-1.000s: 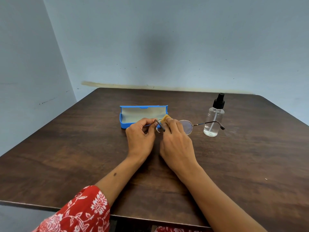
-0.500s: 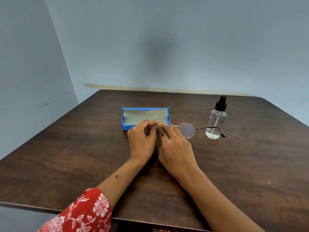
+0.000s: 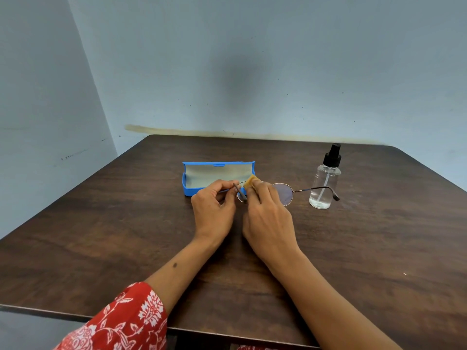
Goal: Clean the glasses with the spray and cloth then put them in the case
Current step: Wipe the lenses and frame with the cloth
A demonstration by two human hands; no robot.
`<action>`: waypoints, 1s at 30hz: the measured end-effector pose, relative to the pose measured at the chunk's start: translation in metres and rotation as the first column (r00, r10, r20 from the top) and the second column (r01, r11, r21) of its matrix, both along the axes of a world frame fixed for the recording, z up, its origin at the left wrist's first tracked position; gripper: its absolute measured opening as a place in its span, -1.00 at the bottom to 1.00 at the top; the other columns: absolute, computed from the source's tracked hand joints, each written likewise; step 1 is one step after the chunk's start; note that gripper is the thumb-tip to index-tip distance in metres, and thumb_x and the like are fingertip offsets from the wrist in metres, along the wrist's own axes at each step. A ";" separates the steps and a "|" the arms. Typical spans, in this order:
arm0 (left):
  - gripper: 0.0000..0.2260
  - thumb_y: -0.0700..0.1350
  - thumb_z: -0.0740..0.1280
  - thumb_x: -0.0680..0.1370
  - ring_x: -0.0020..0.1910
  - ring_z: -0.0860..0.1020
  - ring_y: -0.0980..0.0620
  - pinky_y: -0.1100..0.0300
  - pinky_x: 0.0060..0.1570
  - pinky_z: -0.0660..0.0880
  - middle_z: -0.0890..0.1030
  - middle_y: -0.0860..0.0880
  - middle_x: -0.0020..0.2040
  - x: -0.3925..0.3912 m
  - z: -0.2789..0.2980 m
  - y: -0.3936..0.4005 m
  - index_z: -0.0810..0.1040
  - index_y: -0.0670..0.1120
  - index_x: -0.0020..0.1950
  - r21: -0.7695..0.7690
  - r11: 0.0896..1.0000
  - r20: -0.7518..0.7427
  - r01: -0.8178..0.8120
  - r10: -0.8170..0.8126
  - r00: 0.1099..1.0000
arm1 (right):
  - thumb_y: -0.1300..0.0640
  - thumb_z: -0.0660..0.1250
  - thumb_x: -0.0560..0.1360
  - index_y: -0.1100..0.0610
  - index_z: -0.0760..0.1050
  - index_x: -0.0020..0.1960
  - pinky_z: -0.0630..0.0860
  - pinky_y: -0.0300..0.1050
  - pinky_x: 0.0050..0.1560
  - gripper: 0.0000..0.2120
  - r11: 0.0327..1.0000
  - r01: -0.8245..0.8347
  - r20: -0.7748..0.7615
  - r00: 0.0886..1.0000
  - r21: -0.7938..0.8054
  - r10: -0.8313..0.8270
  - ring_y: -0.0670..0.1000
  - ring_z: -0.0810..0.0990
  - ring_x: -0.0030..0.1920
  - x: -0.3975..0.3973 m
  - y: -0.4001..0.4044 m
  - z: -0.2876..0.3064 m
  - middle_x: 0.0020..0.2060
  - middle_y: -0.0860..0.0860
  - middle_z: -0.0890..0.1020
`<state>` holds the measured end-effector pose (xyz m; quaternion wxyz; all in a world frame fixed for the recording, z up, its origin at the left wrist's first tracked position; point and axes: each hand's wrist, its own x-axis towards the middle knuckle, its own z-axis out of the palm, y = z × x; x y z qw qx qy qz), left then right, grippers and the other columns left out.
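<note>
1. No writing is readable.
2. Round wire-rimmed glasses [image 3: 285, 193], mid-counter [image 3: 101, 223], are pinched by the left hand [image 3: 214, 210].
3. The right hand [image 3: 267, 218] presses a yellow cloth [image 3: 251, 181] onto one lens.
4. A blue case [image 3: 202, 176] lies open behind.

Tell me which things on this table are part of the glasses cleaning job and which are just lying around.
Part of the job:
glasses, held in both hands
cloth, in the right hand
spray bottle, standing
case, open
left hand, on the frame

Just lying about:
nothing else on the table
</note>
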<state>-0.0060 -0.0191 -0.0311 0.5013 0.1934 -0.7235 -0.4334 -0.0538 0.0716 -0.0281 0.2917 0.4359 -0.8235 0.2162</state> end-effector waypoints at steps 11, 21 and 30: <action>-0.87 -0.31 0.40 0.46 -0.14 0.64 0.21 0.35 -0.09 0.56 0.67 0.03 -0.15 0.000 0.000 0.000 0.65 -0.14 -0.04 -0.005 1.000 0.007 0.005 -0.005 1.000 | 0.28 0.03 0.32 0.35 0.57 0.07 0.57 -0.12 -0.06 -0.54 0.999 -0.017 0.013 1.000 -0.042 0.017 0.15 0.61 -0.01 -0.001 0.001 0.001 -0.03 0.19 0.62; -0.87 -0.32 0.39 0.46 -0.16 0.64 0.20 0.37 -0.11 0.55 0.66 0.05 -0.16 0.000 -0.001 -0.001 0.66 -0.15 -0.05 0.001 1.000 0.002 -0.002 0.002 1.000 | 0.26 0.06 0.34 0.34 0.57 0.08 0.55 -0.13 0.01 -0.56 0.998 -0.037 0.005 0.999 -0.048 0.037 0.15 0.59 0.04 0.000 0.000 -0.001 -0.01 0.18 0.61; -0.86 -0.32 0.38 0.47 -0.17 0.63 0.24 0.37 -0.10 0.55 0.67 0.05 -0.16 0.000 0.000 -0.001 0.65 -0.13 -0.06 -0.006 1.000 0.000 0.007 -0.007 1.000 | 0.26 0.05 0.33 0.33 0.56 0.10 0.57 -0.11 0.01 -0.54 0.998 -0.064 0.010 0.998 -0.028 0.064 0.15 0.59 0.03 0.001 0.000 -0.001 0.00 0.18 0.62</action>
